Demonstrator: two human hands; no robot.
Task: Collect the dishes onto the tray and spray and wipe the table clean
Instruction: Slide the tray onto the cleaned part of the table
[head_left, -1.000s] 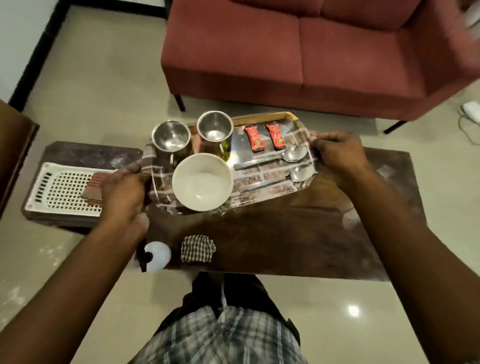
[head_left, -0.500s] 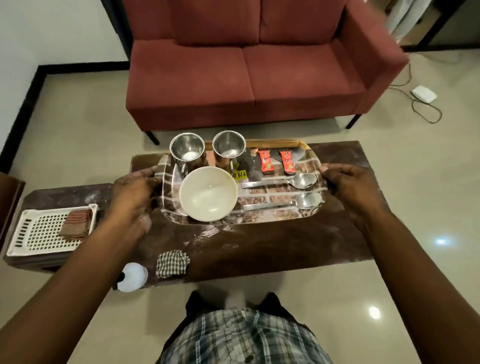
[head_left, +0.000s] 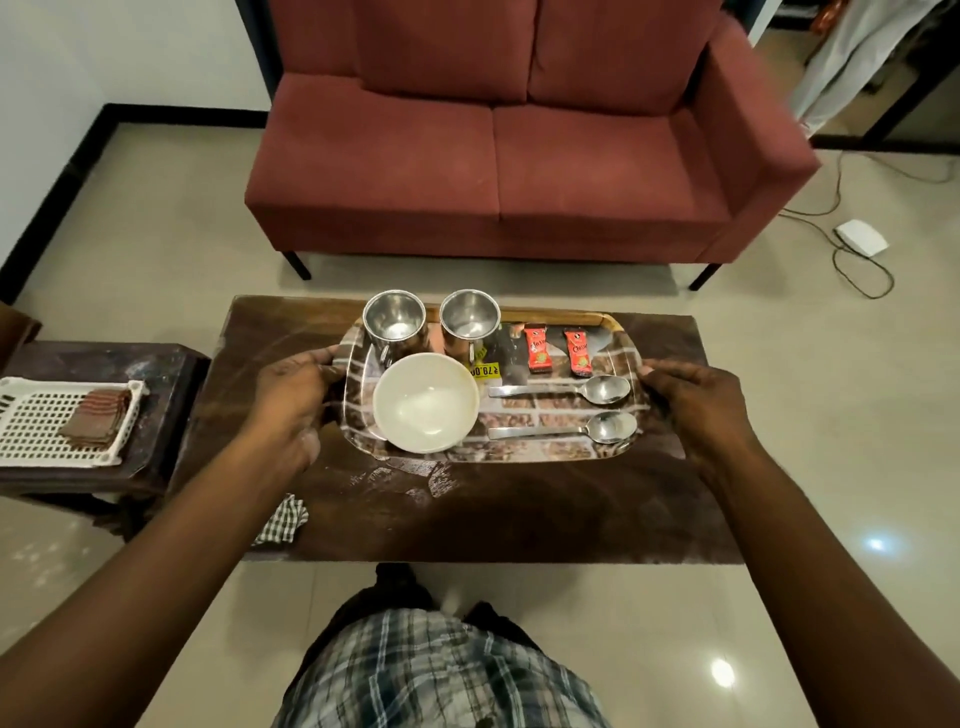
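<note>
Head view: we have both hands on the tray (head_left: 540, 453), which sits over the far half of the dark wooden table (head_left: 519, 512); we can't tell if it rests on the top or is lifted just clear. Our left hand (head_left: 291, 395) is clamped on the tray's left short edge, thumb on the rim, fingers curled round it. Our right hand (head_left: 691, 400) grips the right short edge the same way. Load on the tray: white bowl (head_left: 426, 402) at front left, upright. Left steel cup (head_left: 393, 321) and right steel cup (head_left: 470, 318) stand side by side along the back edge, just behind the bowl. Two red sachets (head_left: 537, 348) lie flat at back right, next to the cups. Upper spoon (head_left: 566, 389) and lower spoon (head_left: 571, 430) lie parallel at front right, with their bowls toward our right hand. Yellow price sticker (head_left: 484, 371) sits on the tray between the bowl and the right cup. Checked cloth (head_left: 283, 519) lies at the table's near left corner, partly under our left forearm and well apart from the tray. To the left, a lower side table (head_left: 156, 374) carries a white basket (head_left: 31, 421) with a folded brown cloth (head_left: 98, 418) in it. Red sofa (head_left: 493, 156) stands beyond the table.
</note>
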